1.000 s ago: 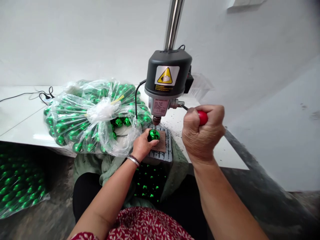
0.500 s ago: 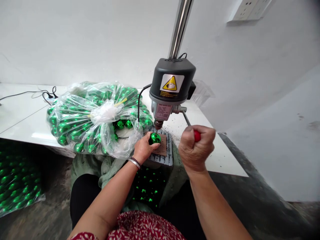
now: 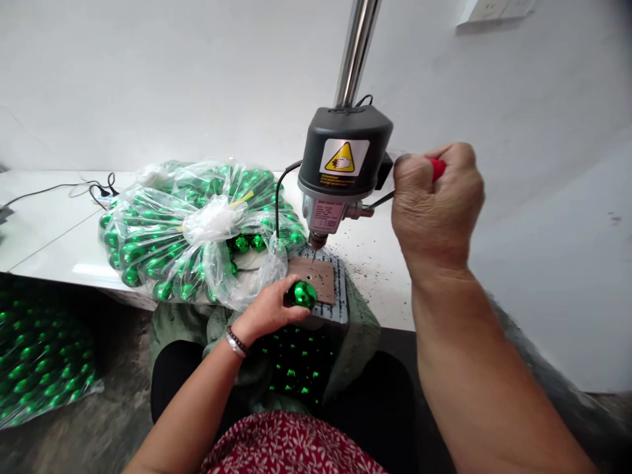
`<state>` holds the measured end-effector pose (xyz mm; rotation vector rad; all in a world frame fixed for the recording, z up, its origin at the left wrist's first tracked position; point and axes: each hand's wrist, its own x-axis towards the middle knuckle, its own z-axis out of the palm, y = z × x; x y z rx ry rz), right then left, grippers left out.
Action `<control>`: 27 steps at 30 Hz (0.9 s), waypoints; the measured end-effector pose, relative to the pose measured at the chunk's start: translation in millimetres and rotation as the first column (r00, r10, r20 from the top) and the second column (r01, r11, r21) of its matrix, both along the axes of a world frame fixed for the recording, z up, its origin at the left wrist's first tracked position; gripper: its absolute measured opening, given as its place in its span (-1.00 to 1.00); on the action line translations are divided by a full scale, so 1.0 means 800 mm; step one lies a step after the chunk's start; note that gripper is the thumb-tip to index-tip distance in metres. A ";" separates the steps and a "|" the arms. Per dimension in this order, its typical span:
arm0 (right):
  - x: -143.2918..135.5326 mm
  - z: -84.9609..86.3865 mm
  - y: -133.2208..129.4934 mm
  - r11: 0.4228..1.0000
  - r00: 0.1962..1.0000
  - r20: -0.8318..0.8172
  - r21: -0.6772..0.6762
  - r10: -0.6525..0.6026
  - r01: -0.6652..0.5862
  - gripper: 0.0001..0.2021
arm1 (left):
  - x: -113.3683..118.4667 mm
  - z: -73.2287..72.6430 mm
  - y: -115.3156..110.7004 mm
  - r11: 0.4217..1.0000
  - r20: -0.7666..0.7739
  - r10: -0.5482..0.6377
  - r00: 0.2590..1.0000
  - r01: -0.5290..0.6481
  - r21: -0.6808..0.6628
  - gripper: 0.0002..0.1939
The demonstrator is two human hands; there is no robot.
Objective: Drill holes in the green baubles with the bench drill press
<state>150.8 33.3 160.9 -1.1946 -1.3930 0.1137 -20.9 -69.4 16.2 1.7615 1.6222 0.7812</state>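
- One green ball (image 3: pixel 303 295), over the base's (image 3: pixel 340 289) front edge, pinched between the left hand's (image 3: pixel 269 304) thumb and fingers.
- One brown board (image 3: pixel 323 275) on the base.
- One drill press (image 3: pixel 348 148); its one red knob (image 3: pixel 438 169) sits wrapped in the right hand (image 3: pixel 437 210).
- One tied bag (image 3: pixel 207 220) by the table's (image 3: pixel 390 289) front edge.

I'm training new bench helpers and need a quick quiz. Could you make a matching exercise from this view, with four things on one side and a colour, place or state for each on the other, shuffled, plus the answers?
Column one
1. Left hand
2. Right hand
3. Drill
4. Board

Column two
A. Brown, lying flat below the drill
B. Closed around a red knob
C. Bears a yellow warning triangle
D. Holding a green ball

Pairs: 1-D, 2-B, 3-C, 4-A
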 end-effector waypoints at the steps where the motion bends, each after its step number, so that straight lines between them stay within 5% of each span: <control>1: 0.000 -0.003 0.001 1.000 1.000 0.002 0.008 -0.005 0.005 -0.80 | -0.007 0.006 -0.009 0.997 -0.037 -0.054 0.998 0.052 -0.057 -0.49; 4: 0.000 -0.005 0.002 0.999 1.000 0.001 0.043 -0.018 0.018 -0.82 | -0.024 0.017 -0.022 0.975 -0.090 -0.095 0.991 0.074 -0.210 -0.37; 8: -0.002 -0.001 0.001 0.999 0.999 -0.008 0.011 -0.042 0.042 -0.82 | -0.047 0.023 0.001 0.976 -0.138 0.146 0.980 -0.166 -0.141 -0.46; 13: -0.003 -0.001 0.000 0.998 0.999 0.004 -0.040 -0.042 0.042 -0.86 | -0.093 0.022 0.077 0.875 -0.476 0.458 0.751 -0.477 0.090 -0.59; 17: -0.001 -0.005 0.001 1.000 1.000 -0.012 0.020 -0.013 0.014 -0.84 | -0.123 0.009 0.119 0.842 -0.646 0.399 0.650 -0.539 -0.023 -0.59; 24: 0.002 -0.010 0.001 0.997 1.000 -0.005 0.081 0.007 -0.007 -0.82 | -0.125 -0.001 0.117 0.851 -0.658 0.393 0.643 -0.524 -0.004 -0.50; 27: 0.002 -0.012 0.003 0.995 1.000 -0.008 0.098 0.011 -0.010 -0.82 | -0.117 0.010 0.093 0.872 -0.373 0.446 0.814 -0.489 -0.025 -0.46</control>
